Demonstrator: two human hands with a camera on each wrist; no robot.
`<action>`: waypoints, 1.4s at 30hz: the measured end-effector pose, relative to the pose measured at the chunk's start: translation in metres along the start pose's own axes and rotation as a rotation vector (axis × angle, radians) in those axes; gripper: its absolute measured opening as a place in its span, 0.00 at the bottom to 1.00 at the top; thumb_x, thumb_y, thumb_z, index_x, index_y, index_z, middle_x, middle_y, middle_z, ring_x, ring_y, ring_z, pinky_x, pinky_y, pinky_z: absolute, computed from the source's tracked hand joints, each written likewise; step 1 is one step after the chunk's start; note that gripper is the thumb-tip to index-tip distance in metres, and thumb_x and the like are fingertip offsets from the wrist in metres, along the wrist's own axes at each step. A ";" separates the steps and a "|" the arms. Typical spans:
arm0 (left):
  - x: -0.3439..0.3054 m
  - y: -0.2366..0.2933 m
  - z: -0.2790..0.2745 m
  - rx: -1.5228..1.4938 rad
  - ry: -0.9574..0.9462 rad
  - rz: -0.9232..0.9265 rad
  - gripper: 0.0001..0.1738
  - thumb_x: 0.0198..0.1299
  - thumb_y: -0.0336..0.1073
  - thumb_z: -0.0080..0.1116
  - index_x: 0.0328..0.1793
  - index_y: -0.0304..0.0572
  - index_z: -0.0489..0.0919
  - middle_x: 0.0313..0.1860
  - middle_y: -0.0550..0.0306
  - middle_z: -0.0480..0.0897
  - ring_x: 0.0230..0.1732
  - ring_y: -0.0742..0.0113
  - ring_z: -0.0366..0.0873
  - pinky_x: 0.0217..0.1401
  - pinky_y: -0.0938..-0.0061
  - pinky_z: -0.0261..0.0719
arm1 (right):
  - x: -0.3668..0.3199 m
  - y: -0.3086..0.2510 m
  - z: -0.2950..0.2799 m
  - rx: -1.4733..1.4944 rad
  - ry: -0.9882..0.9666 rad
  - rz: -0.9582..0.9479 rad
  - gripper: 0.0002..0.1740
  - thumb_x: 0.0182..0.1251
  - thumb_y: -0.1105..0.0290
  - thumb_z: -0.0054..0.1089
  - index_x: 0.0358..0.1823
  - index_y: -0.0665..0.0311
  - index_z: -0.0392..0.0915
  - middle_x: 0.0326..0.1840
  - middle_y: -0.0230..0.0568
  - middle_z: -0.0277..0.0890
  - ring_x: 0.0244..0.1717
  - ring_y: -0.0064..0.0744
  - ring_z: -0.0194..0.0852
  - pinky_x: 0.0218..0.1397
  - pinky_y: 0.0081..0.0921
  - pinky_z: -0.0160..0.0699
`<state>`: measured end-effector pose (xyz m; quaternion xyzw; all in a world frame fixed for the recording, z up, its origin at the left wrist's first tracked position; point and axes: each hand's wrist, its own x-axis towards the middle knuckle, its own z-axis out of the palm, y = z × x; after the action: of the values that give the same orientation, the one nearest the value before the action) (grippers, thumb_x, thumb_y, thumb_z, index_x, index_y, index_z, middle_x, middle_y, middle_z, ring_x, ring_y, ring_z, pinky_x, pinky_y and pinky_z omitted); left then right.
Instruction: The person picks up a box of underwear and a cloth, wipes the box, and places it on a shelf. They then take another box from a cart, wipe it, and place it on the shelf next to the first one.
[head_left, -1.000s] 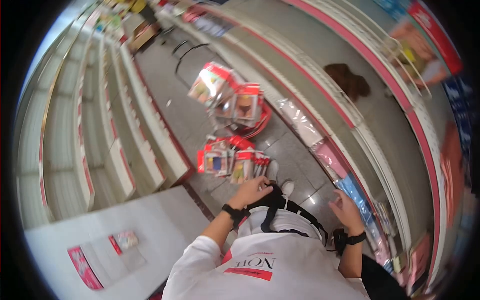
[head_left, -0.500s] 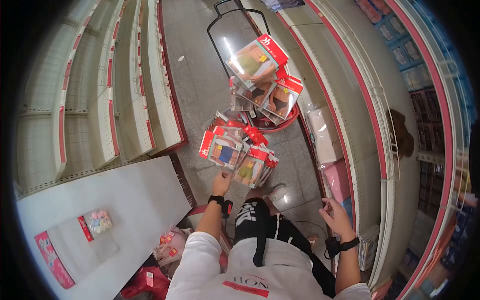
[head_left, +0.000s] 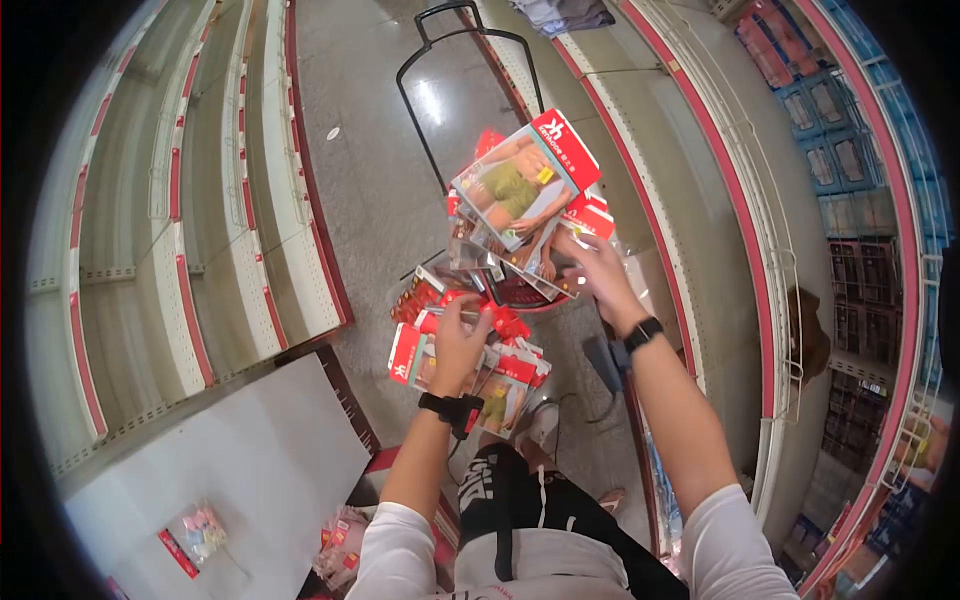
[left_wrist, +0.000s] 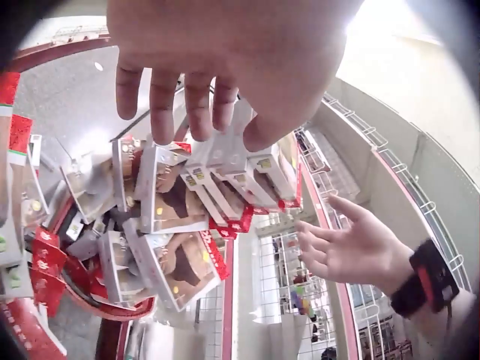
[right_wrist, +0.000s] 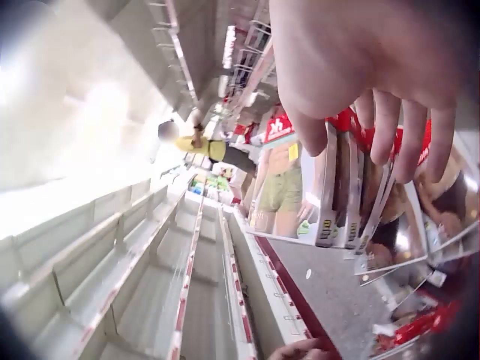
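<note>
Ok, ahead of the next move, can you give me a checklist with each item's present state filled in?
1. Left hand free: ok; relaxed fingers over the near pile, nothing seen in its grip.
2. Right hand free: ok; open beside the basket packs.
3. Right hand touching those packs: cannot tell; the views leave contact unclear.
4. Basket packs lying evenly: not ok; they stick up above the basket at mixed angles.
5. Handle clear of both hands: ok; it extends past the packs, away from them.
6. What lies at the basket's bottom: cannot tell; packs cover it.
</note>
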<state>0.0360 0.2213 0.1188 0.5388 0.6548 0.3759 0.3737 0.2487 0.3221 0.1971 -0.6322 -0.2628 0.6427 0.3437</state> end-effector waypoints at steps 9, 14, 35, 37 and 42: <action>0.071 0.042 0.033 -0.334 0.110 -0.133 0.32 0.56 0.40 0.61 0.63 0.31 0.65 0.54 0.43 0.75 0.44 0.61 0.79 0.44 0.73 0.76 | 0.057 0.012 0.043 0.089 0.127 -0.003 0.26 0.59 0.56 0.63 0.52 0.63 0.65 0.38 0.32 0.71 0.34 0.22 0.70 0.31 0.22 0.70; 0.100 0.033 0.043 -0.350 0.200 -0.145 0.28 0.56 0.41 0.64 0.57 0.30 0.69 0.46 0.49 0.76 0.33 0.71 0.77 0.33 0.79 0.76 | 0.065 0.019 0.040 0.059 0.134 -0.051 0.22 0.60 0.58 0.62 0.49 0.61 0.65 0.36 0.31 0.72 0.33 0.21 0.72 0.29 0.20 0.70; 0.142 0.041 0.007 -0.022 0.246 0.130 0.39 0.46 0.42 0.68 0.64 0.36 0.66 0.59 0.44 0.68 0.57 0.54 0.68 0.60 0.63 0.66 | 0.069 0.027 0.036 0.082 0.097 -0.133 0.21 0.61 0.74 0.57 0.54 0.66 0.60 0.43 0.41 0.73 0.39 0.26 0.74 0.39 0.22 0.74; 0.138 0.051 0.007 0.036 0.325 0.212 0.34 0.47 0.41 0.68 0.59 0.36 0.70 0.56 0.45 0.71 0.57 0.54 0.68 0.60 0.64 0.65 | 0.067 0.026 0.037 0.107 0.085 -0.136 0.21 0.62 0.74 0.56 0.54 0.65 0.61 0.45 0.41 0.72 0.41 0.27 0.74 0.41 0.23 0.74; 0.117 0.078 0.006 0.042 0.318 0.189 0.26 0.46 0.40 0.70 0.50 0.36 0.74 0.47 0.48 0.77 0.51 0.56 0.74 0.55 0.66 0.70 | 0.053 0.020 0.028 0.315 -0.076 -0.069 0.22 0.66 0.73 0.51 0.59 0.58 0.57 0.54 0.38 0.69 0.52 0.32 0.71 0.57 0.31 0.68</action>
<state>0.0579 0.3475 0.1765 0.5394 0.6598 0.4760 0.2170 0.2210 0.3535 0.1502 -0.5362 -0.1933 0.6873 0.4502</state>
